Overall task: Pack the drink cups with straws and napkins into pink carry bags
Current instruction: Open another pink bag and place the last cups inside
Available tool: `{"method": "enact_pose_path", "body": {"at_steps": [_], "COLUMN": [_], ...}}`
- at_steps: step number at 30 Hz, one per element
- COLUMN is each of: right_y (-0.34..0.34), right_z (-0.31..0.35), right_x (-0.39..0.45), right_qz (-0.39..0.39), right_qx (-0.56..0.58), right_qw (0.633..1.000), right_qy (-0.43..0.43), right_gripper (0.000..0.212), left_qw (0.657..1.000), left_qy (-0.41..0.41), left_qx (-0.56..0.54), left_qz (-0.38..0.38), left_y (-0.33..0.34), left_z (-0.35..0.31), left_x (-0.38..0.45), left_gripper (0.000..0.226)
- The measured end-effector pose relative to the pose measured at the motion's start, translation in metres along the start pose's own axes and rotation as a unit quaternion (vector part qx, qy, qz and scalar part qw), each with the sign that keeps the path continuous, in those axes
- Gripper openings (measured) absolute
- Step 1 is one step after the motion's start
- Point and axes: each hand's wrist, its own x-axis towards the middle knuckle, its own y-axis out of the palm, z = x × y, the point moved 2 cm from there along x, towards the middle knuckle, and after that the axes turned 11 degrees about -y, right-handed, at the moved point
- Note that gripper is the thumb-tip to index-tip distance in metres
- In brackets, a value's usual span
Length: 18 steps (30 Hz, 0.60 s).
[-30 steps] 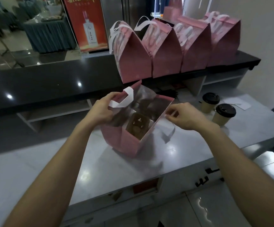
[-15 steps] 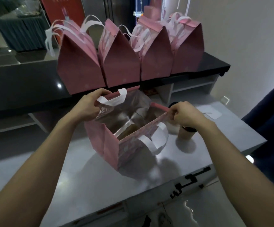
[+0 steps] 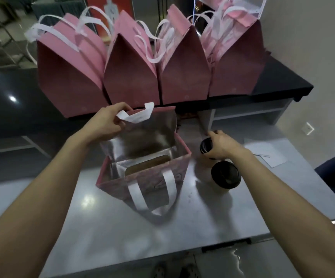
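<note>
Where the pale grey tabletop (image 3: 106,221) meets a raised black counter (image 3: 279,81), four closed pink carry bags (image 3: 130,77) stand in a row along that counter, a plain wall to the right. An open pink carry bag (image 3: 148,177) stands upright near the tabletop's middle, mouth up, silver lining showing, its long axis running left to right. The left hand (image 3: 104,123) pinches the bag's far rim beside a white handle (image 3: 136,116). Just right of the bag, the right hand (image 3: 220,144) curls round a black-lidded drink cup (image 3: 205,145). A second lidded drink cup (image 3: 225,176) stands just beside it, nearer the front edge. Paper napkins (image 3: 267,153) lie toward the right edge
</note>
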Motion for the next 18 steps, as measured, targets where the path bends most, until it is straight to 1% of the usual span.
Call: {"method": "enact_pose_path", "body": {"at_steps": [2, 4, 7, 8, 9, 11, 12, 13, 15, 17, 18], "right_y": [0.005, 0.007, -0.009, -0.021, -0.034, -0.064, -0.080, -0.094, -0.118, -0.134, -0.139], "right_z": [-0.003, -0.001, 0.009, 0.015, 0.023, 0.042, 0.051, 0.061, 0.081, 0.105, 0.118], "right_x": [0.010, 0.014, 0.008, 0.004, -0.002, -0.014, -0.021, -0.028, -0.042, -0.052, -0.055], "right_qz": [0.006, -0.005, -0.050, -0.077, -0.113, -0.204, -0.253, -0.302, -0.384, -0.421, -0.420], "right_qx": [0.001, 0.003, -0.009, -0.010, -0.003, 0.021, 0.028, 0.033, 0.063, 0.100, 0.118], "right_qw": [1.000, 1.000, 0.999, 0.997, 0.994, 0.978, 0.966, 0.951, 0.916, 0.889, 0.882], "right_qy": [0.002, -0.004, -0.008, -0.010, -0.013, -0.024, -0.038, -0.058, -0.103, -0.152, -0.177], "right_gripper": [0.088, 0.085, 0.087, 0.089, 0.090, 0.090, 0.086, 0.081, 0.069, 0.063, 0.062], "left_qw": [1.000, 1.000, 0.999, 0.999, 0.998, 0.996, 0.993, 0.989, 0.977, 0.969, 0.969], "left_qy": [0.004, 0.007, 0.023, 0.029, 0.033, 0.039, 0.041, 0.047, 0.061, 0.077, 0.084], "left_qx": [0.017, 0.012, 0.019, 0.023, 0.022, 0.000, -0.015, -0.025, -0.015, 0.031, 0.051], "left_qz": [0.006, 0.001, -0.028, -0.036, -0.046, -0.082, -0.109, -0.139, -0.203, -0.234, -0.225], "left_y": [0.003, 0.006, 0.007, 0.007, 0.006, 0.000, -0.003, -0.007, -0.014, -0.016, -0.015], "left_z": [-0.002, -0.002, 0.001, 0.000, 0.000, 0.001, 0.003, 0.005, 0.009, 0.010, 0.012], "left_x": [0.003, 0.005, 0.006, 0.003, -0.001, -0.013, -0.020, -0.029, -0.047, -0.064, -0.070], "left_gripper": [0.044, 0.046, 0.046, 0.053, 0.065, 0.089, 0.092, 0.089, 0.070, 0.048, 0.040]}}
